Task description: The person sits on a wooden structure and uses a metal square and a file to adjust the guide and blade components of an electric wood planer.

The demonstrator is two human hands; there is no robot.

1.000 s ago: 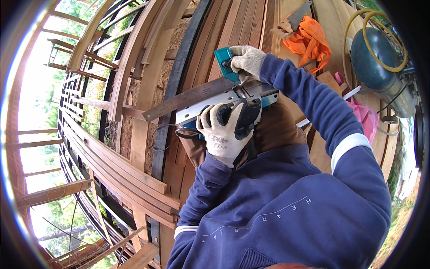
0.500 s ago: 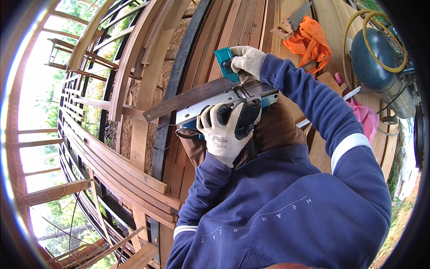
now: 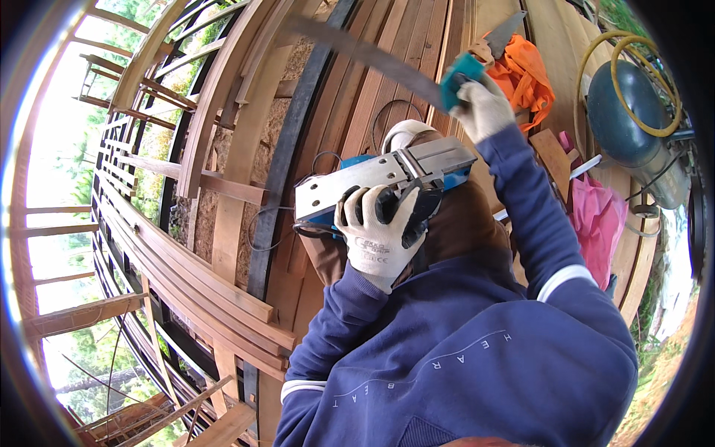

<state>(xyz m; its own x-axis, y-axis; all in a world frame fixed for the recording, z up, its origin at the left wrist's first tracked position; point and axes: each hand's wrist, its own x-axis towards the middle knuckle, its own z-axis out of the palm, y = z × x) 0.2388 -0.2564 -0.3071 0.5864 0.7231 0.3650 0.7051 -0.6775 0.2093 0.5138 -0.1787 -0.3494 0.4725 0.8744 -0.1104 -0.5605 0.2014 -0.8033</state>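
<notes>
My left hand (image 3: 383, 231), in a white and black work glove, is closed around the side of an electric planer (image 3: 365, 177). The planer lies upside down over my lap, its metal sole and blade slot facing up. Gloved too, my right hand (image 3: 480, 104) grips the teal handle of a try square (image 3: 450, 83). The square's long steel blade reaches to the upper left, blurred by motion, and is clear of the planer. My brown-clothed knee (image 3: 465, 212) shows beneath the planer.
Reddish planks (image 3: 372, 67) run away in front of me. At the right lie an orange cloth (image 3: 521, 67) with a handsaw (image 3: 506, 33) and a pink cloth (image 3: 598, 220). A dark tank (image 3: 622, 97) with a yellow hose (image 3: 581, 71) stands beyond. Stacked boards (image 3: 201, 279) lie left.
My right hand has lifted the try square off the planer's sole and carried it right and toward the orange cloth. The left hand still holds the planer in nearly the same place.
</notes>
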